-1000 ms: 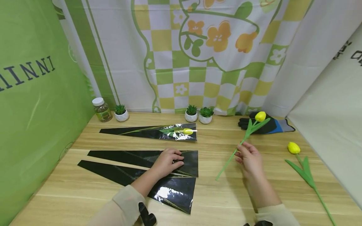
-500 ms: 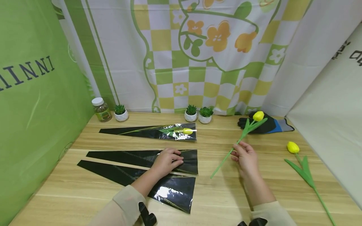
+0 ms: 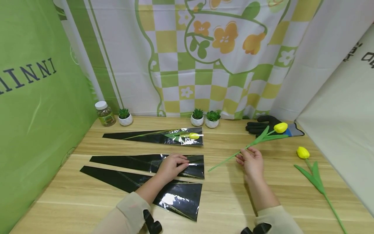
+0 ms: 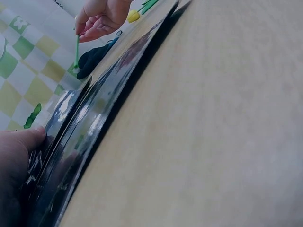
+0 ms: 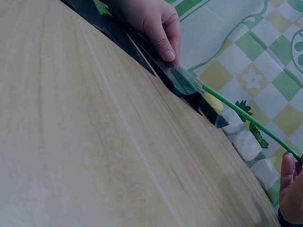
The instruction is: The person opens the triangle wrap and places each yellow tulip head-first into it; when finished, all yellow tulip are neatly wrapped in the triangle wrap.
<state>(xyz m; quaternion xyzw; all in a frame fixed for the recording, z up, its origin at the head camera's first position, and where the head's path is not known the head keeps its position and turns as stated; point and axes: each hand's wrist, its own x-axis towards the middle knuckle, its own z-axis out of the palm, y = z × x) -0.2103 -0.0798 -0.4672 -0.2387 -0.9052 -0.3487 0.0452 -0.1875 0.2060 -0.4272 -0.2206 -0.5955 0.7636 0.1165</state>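
In the head view, my right hand (image 3: 252, 164) pinches the green stem of a yellow artificial tulip (image 3: 261, 139), held above the table. Its bloom points right and the bare stem end points left, close to the middle sleeve's wide mouth. My left hand (image 3: 173, 167) pinches the upper film of this black flower sleeve (image 3: 196, 167) near that mouth. The right wrist view has the left thumb (image 5: 163, 47) on the film, which bulges up at its edge. A second black sleeve (image 3: 181, 198) lies nearer me, partly under the left forearm.
Farther back lies a black sleeve (image 3: 146, 137) with a yellow tulip (image 3: 194, 136) inside. Another tulip (image 3: 318, 183) rests at the right. Along the back stand a lidded jar (image 3: 105, 114), potted succulents (image 3: 197, 118) and a black-and-blue glove (image 3: 263, 125).
My right hand has moved left with the tulip, and the stem has turned flatter, its end nearing the middle sleeve. That sleeve's mouth has shifted slightly away from me; the left hand has barely moved.
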